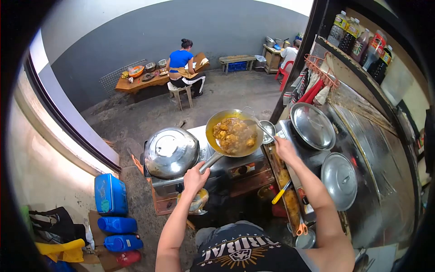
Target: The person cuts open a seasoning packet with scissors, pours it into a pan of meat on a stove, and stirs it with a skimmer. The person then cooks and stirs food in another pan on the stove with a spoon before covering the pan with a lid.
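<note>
Wok: over the stove
Left hand: grip closed round the wok's handle
Right hand: grip closed round a metal utensil
Stew: in the wok, browned and sauced, seemingly well along; none seen dished out

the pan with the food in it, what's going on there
The left hand grips the handle of a wide pan holding chunky pieces of food in sauce. The right hand holds a long metal utensil that reaches over the rim. A shiny domed metal cover sits to the pan's left, and farther back a person in blue is seated.
</note>
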Demonstrator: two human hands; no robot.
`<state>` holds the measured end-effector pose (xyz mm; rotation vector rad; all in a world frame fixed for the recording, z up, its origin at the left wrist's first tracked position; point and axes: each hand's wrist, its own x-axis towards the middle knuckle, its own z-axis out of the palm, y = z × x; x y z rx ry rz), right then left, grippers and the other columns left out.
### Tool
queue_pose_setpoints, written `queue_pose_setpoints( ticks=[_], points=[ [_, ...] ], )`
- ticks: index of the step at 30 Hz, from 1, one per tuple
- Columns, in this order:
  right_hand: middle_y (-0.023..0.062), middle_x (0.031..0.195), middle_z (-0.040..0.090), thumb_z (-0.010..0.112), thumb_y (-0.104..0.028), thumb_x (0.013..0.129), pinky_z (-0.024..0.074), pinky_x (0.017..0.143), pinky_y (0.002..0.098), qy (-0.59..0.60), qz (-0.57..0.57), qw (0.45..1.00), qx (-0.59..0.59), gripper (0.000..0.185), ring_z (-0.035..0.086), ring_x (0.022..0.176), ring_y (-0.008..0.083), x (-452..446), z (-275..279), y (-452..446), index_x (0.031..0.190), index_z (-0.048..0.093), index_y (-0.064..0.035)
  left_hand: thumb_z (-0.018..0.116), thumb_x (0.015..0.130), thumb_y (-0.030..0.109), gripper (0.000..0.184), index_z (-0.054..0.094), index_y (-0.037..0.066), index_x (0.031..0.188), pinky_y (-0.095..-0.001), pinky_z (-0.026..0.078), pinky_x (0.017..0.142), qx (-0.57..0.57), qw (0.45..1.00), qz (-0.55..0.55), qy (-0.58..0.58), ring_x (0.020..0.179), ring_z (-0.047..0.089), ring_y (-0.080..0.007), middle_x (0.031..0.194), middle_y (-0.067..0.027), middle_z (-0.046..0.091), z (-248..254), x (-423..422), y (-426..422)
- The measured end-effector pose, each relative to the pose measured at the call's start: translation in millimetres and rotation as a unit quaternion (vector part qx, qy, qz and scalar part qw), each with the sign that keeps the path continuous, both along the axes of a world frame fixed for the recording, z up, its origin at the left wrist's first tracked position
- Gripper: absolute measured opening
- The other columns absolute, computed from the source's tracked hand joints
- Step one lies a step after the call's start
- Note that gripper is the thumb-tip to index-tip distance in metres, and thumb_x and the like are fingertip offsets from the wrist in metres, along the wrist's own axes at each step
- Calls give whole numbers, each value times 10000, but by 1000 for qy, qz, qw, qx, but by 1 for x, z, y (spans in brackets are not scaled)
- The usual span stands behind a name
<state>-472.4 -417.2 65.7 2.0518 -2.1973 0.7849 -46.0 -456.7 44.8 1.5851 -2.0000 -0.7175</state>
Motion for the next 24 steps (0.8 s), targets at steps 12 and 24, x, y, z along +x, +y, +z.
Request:
queue_pose_setpoints(
  ticks=[12,24],
  points=[
    [195,1017,747,575,-220,960,557,828,404,-115,90,972,182,335,725,925,350,-1,-41,-78,1205,695,-25,683,873,423,444,721,159,1228,-462,567,821,24,1000,11,-6,859,729,-373,856,-196,743,2,-6,2],
    [219,929,686,624,-82,908,537,812,455,-53,103,993,21,275,669,879,401,29,76,61,1160,711,-17,689,873,440,467,719,155,1242,-454,566,775,15,999,-39,-13,798,726,-340,756,-159,727,-2,18,-23]
  ],
)
